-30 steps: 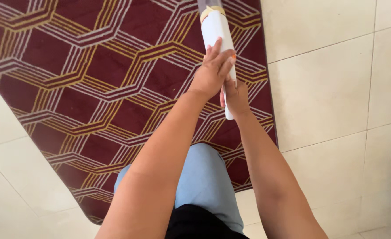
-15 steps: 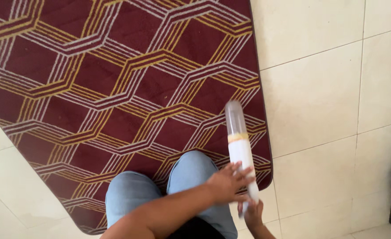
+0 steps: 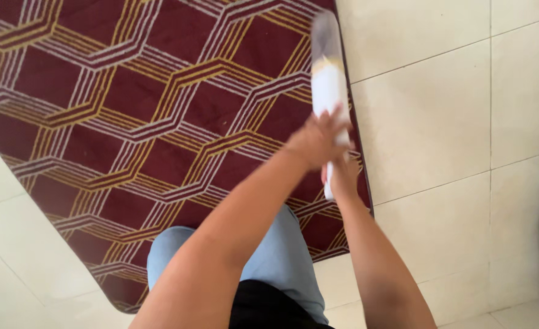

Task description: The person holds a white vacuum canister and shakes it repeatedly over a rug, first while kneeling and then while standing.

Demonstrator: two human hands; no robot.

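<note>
Over maroon patterned rug (image 3: 159, 122), both hands (image 3: 327, 152) gripping white tube (image 3: 328, 85), cream tiles (image 3: 440, 122) alongside

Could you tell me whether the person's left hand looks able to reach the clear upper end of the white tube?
Probably yes: the left hand already grips the white tube, and nothing covers its clear upper end.

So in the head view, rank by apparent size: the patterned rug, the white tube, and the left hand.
1. The patterned rug, by far the largest.
2. The white tube, long and slim.
3. The left hand, smallest, though motion blur softens its outline.
</note>
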